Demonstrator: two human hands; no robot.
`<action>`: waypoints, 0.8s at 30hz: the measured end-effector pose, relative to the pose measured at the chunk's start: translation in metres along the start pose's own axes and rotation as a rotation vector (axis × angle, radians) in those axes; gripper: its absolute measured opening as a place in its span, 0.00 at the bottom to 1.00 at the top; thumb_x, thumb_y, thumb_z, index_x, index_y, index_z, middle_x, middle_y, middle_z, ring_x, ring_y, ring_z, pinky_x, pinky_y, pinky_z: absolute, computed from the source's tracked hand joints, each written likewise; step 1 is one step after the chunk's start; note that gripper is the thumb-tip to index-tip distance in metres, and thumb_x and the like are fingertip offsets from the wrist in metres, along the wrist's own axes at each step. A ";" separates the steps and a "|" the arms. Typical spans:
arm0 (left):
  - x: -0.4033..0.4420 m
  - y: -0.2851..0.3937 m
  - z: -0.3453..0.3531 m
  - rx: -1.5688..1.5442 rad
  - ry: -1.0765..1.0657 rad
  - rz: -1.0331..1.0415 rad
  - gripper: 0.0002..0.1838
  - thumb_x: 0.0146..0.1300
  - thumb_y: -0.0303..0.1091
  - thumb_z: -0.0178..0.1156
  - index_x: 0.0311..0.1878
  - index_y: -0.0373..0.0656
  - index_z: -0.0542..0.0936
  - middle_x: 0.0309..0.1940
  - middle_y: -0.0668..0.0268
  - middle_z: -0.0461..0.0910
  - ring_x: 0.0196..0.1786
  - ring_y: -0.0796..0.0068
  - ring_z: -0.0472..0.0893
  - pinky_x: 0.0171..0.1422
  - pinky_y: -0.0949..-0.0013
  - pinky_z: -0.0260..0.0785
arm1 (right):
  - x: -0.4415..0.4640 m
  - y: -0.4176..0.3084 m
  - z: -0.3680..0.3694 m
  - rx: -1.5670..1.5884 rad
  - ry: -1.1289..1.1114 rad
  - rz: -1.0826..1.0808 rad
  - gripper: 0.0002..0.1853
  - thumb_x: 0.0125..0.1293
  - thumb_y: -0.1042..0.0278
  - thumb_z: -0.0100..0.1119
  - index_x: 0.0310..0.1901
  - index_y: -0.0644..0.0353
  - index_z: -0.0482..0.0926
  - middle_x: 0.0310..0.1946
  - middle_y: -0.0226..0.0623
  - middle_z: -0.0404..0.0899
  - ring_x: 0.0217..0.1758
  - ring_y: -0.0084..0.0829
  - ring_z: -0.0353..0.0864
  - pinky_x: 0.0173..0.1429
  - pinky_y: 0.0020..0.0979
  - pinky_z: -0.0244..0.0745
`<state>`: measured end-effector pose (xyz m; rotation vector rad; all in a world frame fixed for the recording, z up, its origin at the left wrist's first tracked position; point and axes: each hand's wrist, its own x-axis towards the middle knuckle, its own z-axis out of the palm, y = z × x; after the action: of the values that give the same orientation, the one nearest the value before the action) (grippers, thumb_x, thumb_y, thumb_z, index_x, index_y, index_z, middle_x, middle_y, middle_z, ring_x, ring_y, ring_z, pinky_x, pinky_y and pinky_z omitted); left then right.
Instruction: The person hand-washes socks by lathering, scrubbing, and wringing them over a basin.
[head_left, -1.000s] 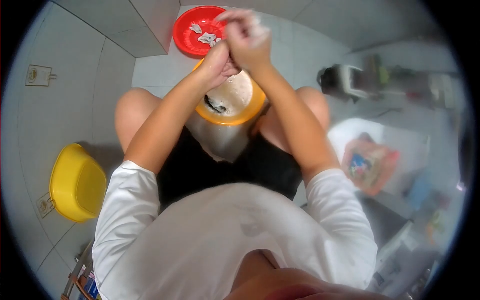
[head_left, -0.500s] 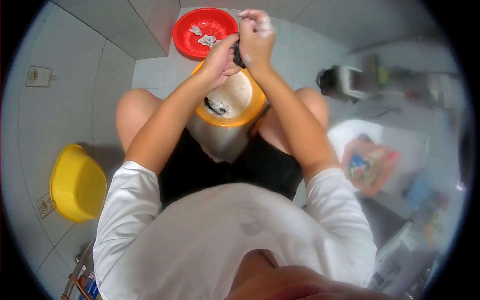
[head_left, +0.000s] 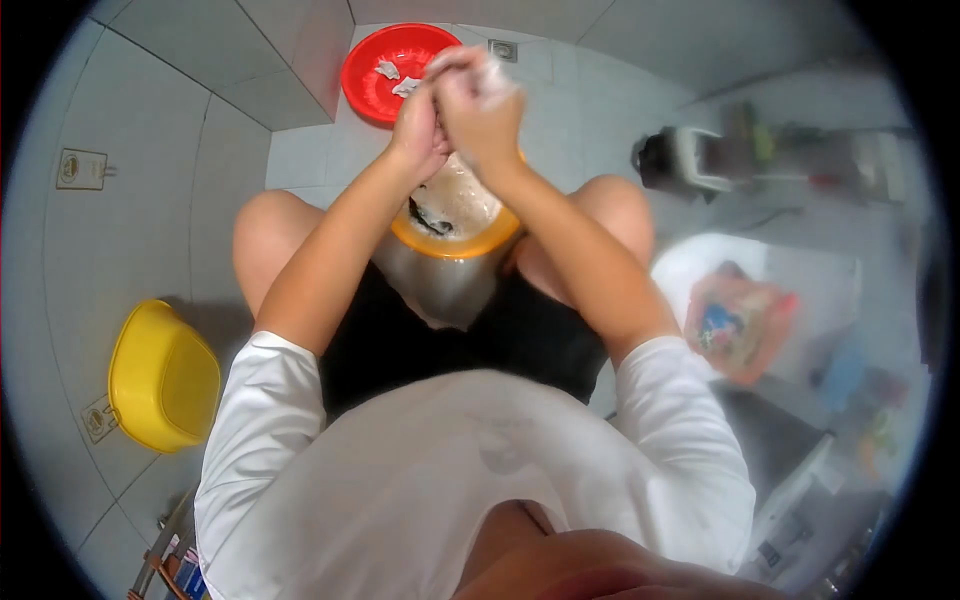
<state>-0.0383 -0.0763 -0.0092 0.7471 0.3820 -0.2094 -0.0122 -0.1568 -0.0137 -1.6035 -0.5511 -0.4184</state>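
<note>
At the far left I have a tiled wall with a square hook plate high on it. Lower down, a yellow plastic basin stands tilted on its side against that wall, its near edge close to the left sleeve, so I count the space beside that elbow as tight. Further in is the bent left knee, with a strip of floor tile between it and the wall corner.

Beyond the hands sits a round red basin with small white pieces inside; its right edge runs behind the fingers. My left hand and right hand are pressed together, the right one blurred, with what looks like suds on its fingers. I cannot tell whether anything is clamped between them. They are above the far side of an orange-rimmed bucket, which stands between the knees. Cloudy, foamy water fills it, and a dark cloth lies in the water near the left part of the rim.

Past the right hand, a floor drain shows, and pale tile stretches rightward, leaving that arm more room. Beyond the right knee, a blurred pinkish plastic bag holds something blue.
</note>
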 end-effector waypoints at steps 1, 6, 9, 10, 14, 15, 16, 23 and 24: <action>0.002 -0.004 0.007 -0.114 0.128 0.051 0.17 0.76 0.50 0.49 0.44 0.47 0.76 0.26 0.73 0.74 0.14 0.88 0.62 0.15 0.79 0.49 | -0.007 -0.006 0.001 -0.152 -0.131 -0.155 0.06 0.66 0.71 0.58 0.42 0.57 0.83 0.33 0.30 0.86 0.37 0.24 0.86 0.44 0.32 0.81; 0.006 -0.014 -0.018 0.002 -0.198 -0.006 0.15 0.76 0.48 0.48 0.43 0.48 0.77 0.26 0.74 0.78 0.12 0.87 0.60 0.14 0.81 0.49 | 0.030 -0.002 -0.003 0.181 0.080 0.119 0.09 0.66 0.77 0.55 0.40 0.58 0.86 0.26 0.25 0.80 0.28 0.13 0.73 0.35 0.22 0.72; 0.004 0.000 -0.014 0.075 -0.173 -0.024 0.14 0.76 0.47 0.50 0.44 0.48 0.77 0.30 0.74 0.79 0.13 0.88 0.62 0.14 0.82 0.51 | 0.025 0.016 0.000 0.174 0.189 0.161 0.09 0.67 0.77 0.54 0.41 0.58 0.85 0.25 0.24 0.79 0.26 0.13 0.71 0.32 0.22 0.69; 0.004 0.005 -0.017 0.015 -0.146 -0.031 0.12 0.74 0.46 0.54 0.40 0.50 0.76 0.25 0.74 0.75 0.14 0.86 0.61 0.15 0.78 0.49 | 0.017 0.012 0.000 0.223 0.152 0.214 0.09 0.67 0.77 0.54 0.42 0.59 0.85 0.25 0.23 0.78 0.25 0.13 0.70 0.31 0.22 0.68; -0.012 0.004 0.032 -0.334 0.276 0.092 0.12 0.75 0.47 0.52 0.41 0.50 0.76 0.22 0.74 0.74 0.13 0.83 0.63 0.16 0.76 0.52 | 0.009 -0.012 -0.001 -0.179 -0.084 -0.565 0.11 0.64 0.76 0.55 0.37 0.54 0.88 0.21 0.26 0.79 0.25 0.16 0.74 0.32 0.26 0.73; -0.005 -0.003 0.014 -0.336 0.282 0.089 0.12 0.75 0.47 0.52 0.41 0.50 0.76 0.22 0.74 0.74 0.13 0.83 0.63 0.16 0.76 0.52 | 0.015 -0.008 -0.003 -0.178 -0.087 -0.559 0.11 0.64 0.76 0.55 0.37 0.54 0.88 0.21 0.26 0.79 0.25 0.16 0.74 0.32 0.26 0.73; 0.007 -0.013 -0.014 -0.174 -0.004 0.042 0.15 0.76 0.49 0.51 0.44 0.49 0.77 0.26 0.73 0.77 0.15 0.85 0.65 0.16 0.78 0.52 | 0.023 -0.007 -0.007 -0.031 -0.024 -0.178 0.10 0.64 0.75 0.56 0.39 0.54 0.87 0.22 0.27 0.80 0.25 0.15 0.73 0.31 0.26 0.72; 0.002 0.005 -0.011 0.122 -0.131 0.135 0.16 0.75 0.49 0.48 0.46 0.48 0.78 0.28 0.72 0.79 0.19 0.86 0.71 0.18 0.79 0.56 | 0.000 0.016 0.008 -0.033 0.021 -0.032 0.10 0.66 0.78 0.55 0.43 0.57 0.85 0.30 0.26 0.84 0.31 0.15 0.77 0.39 0.21 0.75; -0.007 0.003 0.008 -0.013 0.042 0.107 0.18 0.75 0.50 0.48 0.47 0.47 0.78 0.29 0.72 0.80 0.21 0.86 0.73 0.19 0.80 0.57 | -0.002 0.017 0.007 -0.145 -0.150 -0.218 0.11 0.64 0.79 0.55 0.42 0.57 0.86 0.30 0.27 0.84 0.31 0.15 0.78 0.40 0.21 0.76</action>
<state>-0.0412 -0.0795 0.0009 0.7584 0.3820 -0.0905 -0.0041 -0.1507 -0.0295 -1.7298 -0.8301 -0.5129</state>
